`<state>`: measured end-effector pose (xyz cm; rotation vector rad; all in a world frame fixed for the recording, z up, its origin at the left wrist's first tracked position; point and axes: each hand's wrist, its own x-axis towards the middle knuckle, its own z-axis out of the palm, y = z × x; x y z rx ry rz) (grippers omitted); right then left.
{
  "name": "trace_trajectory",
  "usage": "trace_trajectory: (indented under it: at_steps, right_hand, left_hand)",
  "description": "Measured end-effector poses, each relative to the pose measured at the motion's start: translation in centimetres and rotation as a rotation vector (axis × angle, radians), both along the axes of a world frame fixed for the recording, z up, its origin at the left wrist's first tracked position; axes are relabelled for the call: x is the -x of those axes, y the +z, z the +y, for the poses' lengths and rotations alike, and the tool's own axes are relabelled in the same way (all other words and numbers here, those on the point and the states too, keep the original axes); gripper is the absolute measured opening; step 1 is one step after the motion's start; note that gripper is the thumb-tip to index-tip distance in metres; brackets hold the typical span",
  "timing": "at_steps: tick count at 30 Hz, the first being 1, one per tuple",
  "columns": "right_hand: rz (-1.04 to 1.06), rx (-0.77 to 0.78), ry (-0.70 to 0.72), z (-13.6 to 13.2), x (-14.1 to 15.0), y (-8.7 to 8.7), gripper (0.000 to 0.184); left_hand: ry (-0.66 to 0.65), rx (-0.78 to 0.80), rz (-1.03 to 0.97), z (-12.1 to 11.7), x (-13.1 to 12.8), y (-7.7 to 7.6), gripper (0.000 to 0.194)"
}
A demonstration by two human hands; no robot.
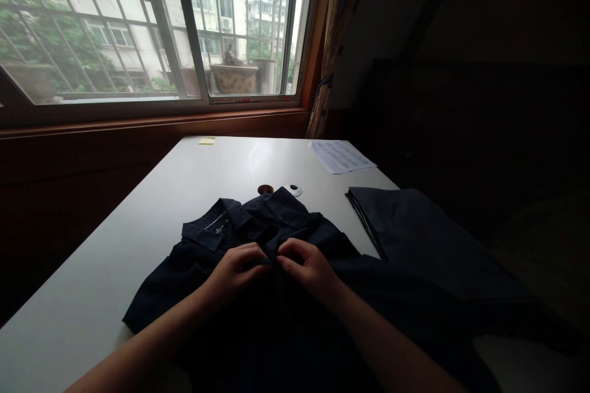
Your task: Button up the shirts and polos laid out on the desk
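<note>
Pinching 1 rumpled, collared navy shirt [184, 267]: left hand [236, 270] and right hand [314, 269], fingers [251, 251] closed on cloth.

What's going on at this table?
A person's left hand and right hand pinch the fabric of a dark collared shirt, close together, near its middle. The shirt lies spread on the white table. Another dark cloth lies to the right; printed paper sits near the far edge.
</note>
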<state>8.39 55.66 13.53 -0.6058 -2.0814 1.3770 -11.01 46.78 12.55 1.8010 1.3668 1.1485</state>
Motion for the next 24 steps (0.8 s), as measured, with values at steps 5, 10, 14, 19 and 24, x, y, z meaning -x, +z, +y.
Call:
trace_trajectory:
  at_steps: [5,10,14,19,24]
  right_hand:
    - [0.005,0.100,-0.022,0.0,0.1,-0.3,0.019]
    - [-0.004,0.040,-0.070,-0.1,0.2,-0.5,0.017]
    - [-0.003,-0.107,-0.083,-0.4,0.3,-0.3,0.013]
    - [0.019,-0.255,-0.048,-0.9,0.5,-0.3,0.008]
    - [0.035,-0.249,-0.062,-1.0,0.5,-0.3,0.001]
  left_hand:
    - [0.084,0.010,-0.021,-0.2,0.0,-0.1,0.011]
    - [0.189,-0.202,0.152,-1.0,-0.5,1.1,0.012]
    - [0.154,-0.163,0.189,-1.3,-0.8,1.5,0.009]
    - [0.144,-0.058,0.132,-0.9,-0.8,0.9,0.020]
    - [0.145,-0.045,0.071,-0.6,-0.7,1.0,0.018]
